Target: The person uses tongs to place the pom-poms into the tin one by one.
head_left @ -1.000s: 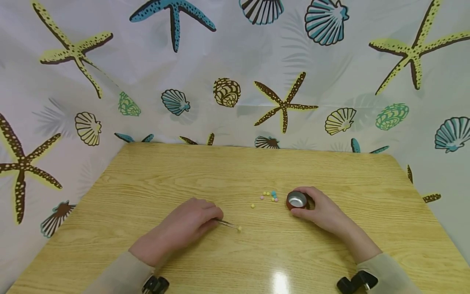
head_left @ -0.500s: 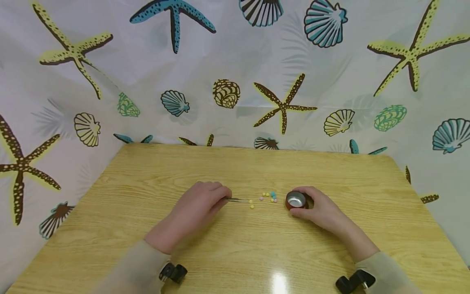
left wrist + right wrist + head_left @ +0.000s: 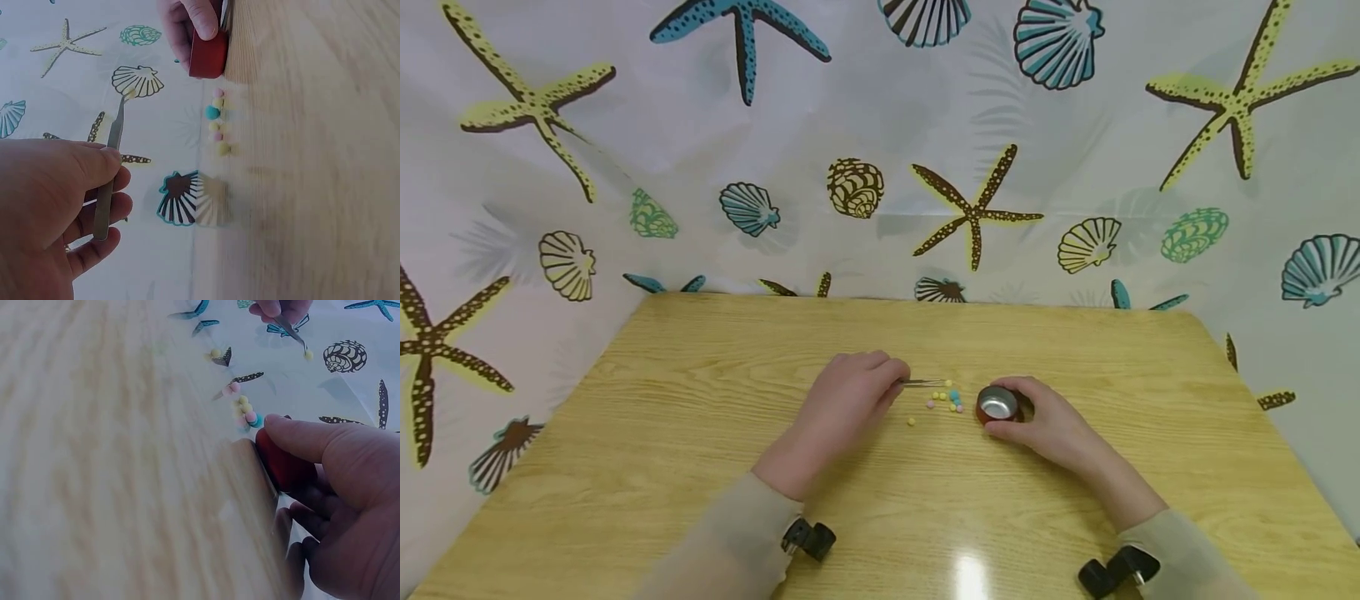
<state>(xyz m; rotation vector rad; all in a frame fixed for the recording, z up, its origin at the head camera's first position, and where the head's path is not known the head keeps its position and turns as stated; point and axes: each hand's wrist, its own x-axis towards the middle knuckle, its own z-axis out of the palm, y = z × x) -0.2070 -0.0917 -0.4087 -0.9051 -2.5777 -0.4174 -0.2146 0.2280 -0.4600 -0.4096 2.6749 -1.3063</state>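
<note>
The left hand [image 3: 850, 400], pinching tweezers [image 3: 111, 164] that grip a yellow bead [image 3: 129, 93], has carried it toward the red cup [image 3: 997, 405] the right hand [image 3: 1052, 429] grips on the tabletop [image 3: 700, 417]

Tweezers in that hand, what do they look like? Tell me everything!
The tweezers are thin, silvery and look like metal. The left hand pinches them between thumb and fingers, with the back end poking out below the fingers in the left wrist view. The tips are pressed together on a tiny yellow bead, lifted off the wooden table. They point toward the small red cup and hover just over the other little beads lying on the table.
</note>
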